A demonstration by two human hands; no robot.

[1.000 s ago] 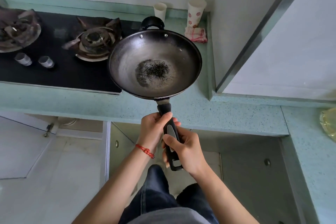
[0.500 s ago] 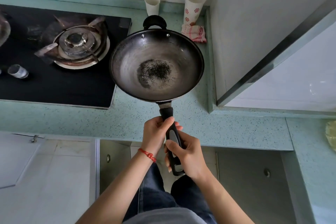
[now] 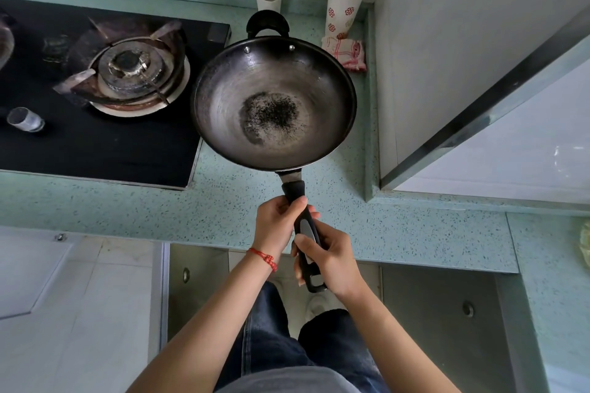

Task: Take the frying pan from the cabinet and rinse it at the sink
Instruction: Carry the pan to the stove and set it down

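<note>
A dark round frying pan (image 3: 274,99) with a black speckled patch in its bottom hangs level above the green speckled counter (image 3: 223,207), right of the stove. Both hands grip its long black handle (image 3: 305,226). My left hand (image 3: 276,223) wraps the upper part near the pan. My right hand (image 3: 329,257) holds the lower end. A small loop handle sits on the pan's far rim. No sink is in view.
A black gas stove (image 3: 95,137) with a burner (image 3: 127,70) lies left of the pan. Two paper cups (image 3: 346,0) and a folded cloth (image 3: 346,53) stand at the back wall. A white wall corner rises on the right. Open cabinet doors (image 3: 194,290) stand below the counter.
The view has shifted right along the counter, so the stove slid left in the frame. The pan stays held in both hands, at about the same height.
</note>
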